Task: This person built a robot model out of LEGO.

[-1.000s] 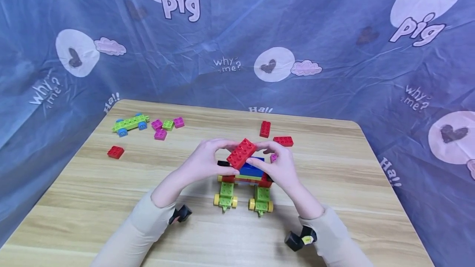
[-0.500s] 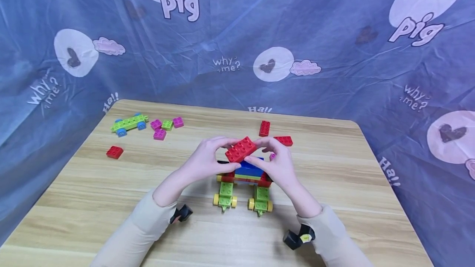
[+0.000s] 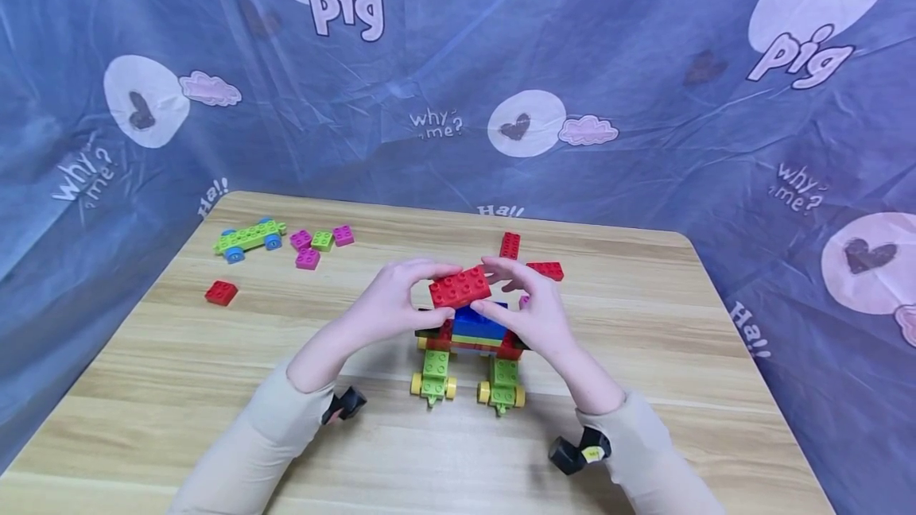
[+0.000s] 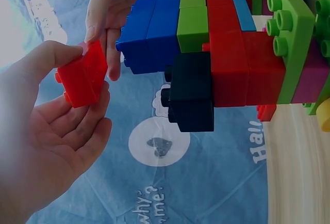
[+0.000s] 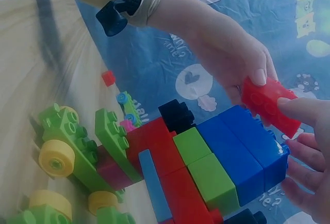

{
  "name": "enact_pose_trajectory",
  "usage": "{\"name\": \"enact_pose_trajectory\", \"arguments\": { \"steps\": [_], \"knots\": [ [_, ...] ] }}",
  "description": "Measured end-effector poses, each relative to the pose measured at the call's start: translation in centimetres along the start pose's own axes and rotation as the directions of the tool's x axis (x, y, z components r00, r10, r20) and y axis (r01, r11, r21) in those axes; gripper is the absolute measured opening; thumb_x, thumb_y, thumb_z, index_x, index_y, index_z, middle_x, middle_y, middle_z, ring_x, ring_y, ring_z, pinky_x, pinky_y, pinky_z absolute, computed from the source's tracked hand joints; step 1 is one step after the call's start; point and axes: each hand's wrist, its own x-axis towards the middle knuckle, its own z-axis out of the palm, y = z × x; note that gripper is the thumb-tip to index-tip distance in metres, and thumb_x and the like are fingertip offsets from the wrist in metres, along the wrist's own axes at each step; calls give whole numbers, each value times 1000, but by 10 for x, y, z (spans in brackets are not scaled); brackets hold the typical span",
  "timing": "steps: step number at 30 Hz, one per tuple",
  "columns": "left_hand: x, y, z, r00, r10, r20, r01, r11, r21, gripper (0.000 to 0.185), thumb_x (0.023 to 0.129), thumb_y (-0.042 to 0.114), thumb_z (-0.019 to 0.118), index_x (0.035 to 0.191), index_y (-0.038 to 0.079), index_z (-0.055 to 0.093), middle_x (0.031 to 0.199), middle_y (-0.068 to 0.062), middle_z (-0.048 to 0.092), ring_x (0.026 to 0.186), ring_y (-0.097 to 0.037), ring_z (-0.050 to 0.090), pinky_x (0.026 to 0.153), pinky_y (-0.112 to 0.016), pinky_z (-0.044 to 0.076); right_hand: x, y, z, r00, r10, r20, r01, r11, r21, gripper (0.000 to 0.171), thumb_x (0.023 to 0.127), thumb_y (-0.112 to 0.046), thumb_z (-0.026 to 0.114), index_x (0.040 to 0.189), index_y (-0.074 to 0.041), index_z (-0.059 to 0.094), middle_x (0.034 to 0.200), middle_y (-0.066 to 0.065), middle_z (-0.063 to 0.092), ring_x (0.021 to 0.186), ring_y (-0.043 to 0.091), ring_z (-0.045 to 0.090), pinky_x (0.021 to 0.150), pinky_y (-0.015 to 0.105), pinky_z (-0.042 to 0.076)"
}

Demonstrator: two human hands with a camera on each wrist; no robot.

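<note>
Between my two hands is a red toy building brick (image 3: 460,287) with two rows of studs, held in the air. My left hand (image 3: 386,298) pinches one end with thumb and fingers. At the other end, the thumb and fingers of my right hand (image 3: 535,316) grip it too. Just below stands a built model: blue bricks (image 5: 240,152) on top, then green bricks (image 5: 211,175), red bricks (image 4: 229,74) and a black brick (image 4: 192,92) at the side. Green wheeled bases (image 3: 434,376) with yellow wheels carry it. The held brick is apart from the blue bricks.
A green car base (image 3: 250,237) with blue wheels lies at the back left, near several pink bricks (image 3: 308,259) and a green one. One red brick (image 3: 222,292) lies left; two more red bricks (image 3: 545,270) lie behind my right hand. A patterned blue cloth hangs behind the table.
The red brick has turned from a steep slant to nearly level and shifted slightly left, still in both hands. The model has stayed in place.
</note>
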Motion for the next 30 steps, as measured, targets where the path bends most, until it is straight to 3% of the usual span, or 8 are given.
{"name": "enact_pose_trajectory", "arguments": {
  "steps": [8, 18, 30],
  "knots": [
    [-2, -6, 2, 998, 47, 36, -47, 999, -16, 49, 79, 13, 79, 124, 2, 66, 119, -13, 70, 109, -26, 67, 94, -44, 54, -4, 4, 2, 999, -6, 52, 7, 1000, -18, 51, 77, -7, 82, 124, -3, 64, 111, 12, 71, 100, 25, 66, 81, 35, 55],
    [-2, -11, 2, 997, 33, 73, -32, 999, -25, 46, 80, 12, 78, 123, 2, 66, 117, -13, 71, 108, -26, 67, 93, -42, 55, -7, 8, 5, 998, -34, 49, 35, 999, -25, 46, 75, -7, 83, 117, -3, 66, 104, 11, 72, 96, 23, 66, 79, 34, 55],
    [-5, -15, 2, 995, 55, 80, -53, 998, -25, 42, 81, 11, 76, 121, 3, 67, 114, -12, 72, 104, -26, 68, 90, -42, 55, -11, 10, 9, 997, 15, 79, -10, 998, -59, 44, 75, -12, 84, 115, -5, 66, 106, 9, 72, 96, 23, 65, 82, 34, 54]
  ]
}}
